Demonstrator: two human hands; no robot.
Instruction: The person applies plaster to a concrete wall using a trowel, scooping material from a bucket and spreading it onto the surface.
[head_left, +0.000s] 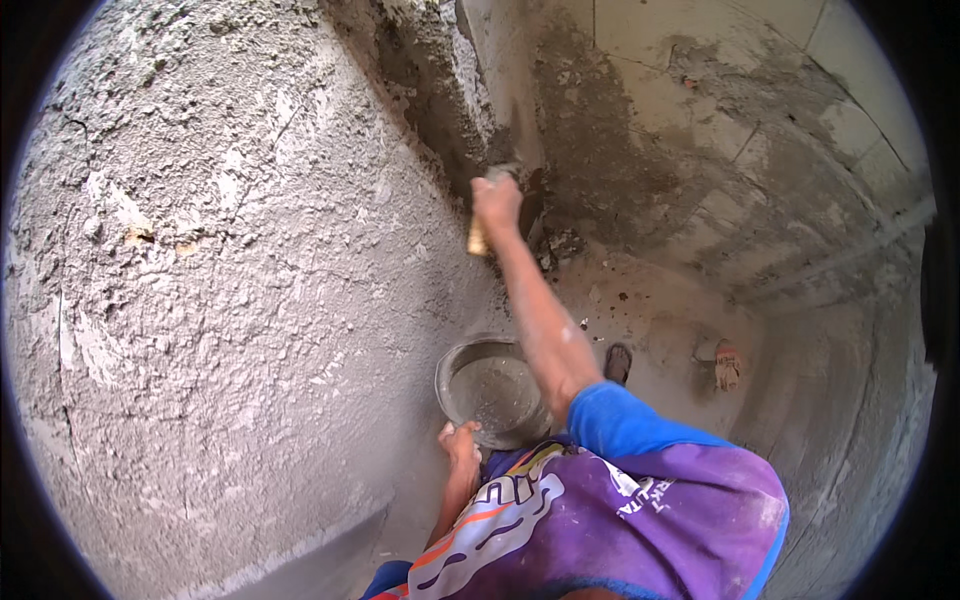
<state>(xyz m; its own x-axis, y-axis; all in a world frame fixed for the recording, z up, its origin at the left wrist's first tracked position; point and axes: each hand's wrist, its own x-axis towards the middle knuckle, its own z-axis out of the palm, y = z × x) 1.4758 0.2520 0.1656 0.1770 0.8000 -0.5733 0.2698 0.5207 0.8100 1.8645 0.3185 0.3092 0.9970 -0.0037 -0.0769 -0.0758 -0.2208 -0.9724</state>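
My right hand (497,207) is closed on the wooden handle of a trowel (478,238), raised at the narrow recessed corner where the rough left wall (210,300) meets a smoother strip (510,90). The blade is blurred and partly hidden behind the hand. Low in the view, my left hand (459,442) grips the rim of a round grey bucket (440,385), which holds wet grey mortar (490,390). My right forearm stretches over the bucket's right side.
The right wall (720,150) has patchy damp plaster and pale areas. On the dusty floor (650,290) are my sandalled foot (617,365), a worn reddish object (727,367) I cannot make out, and small dark bits of debris near the corner.
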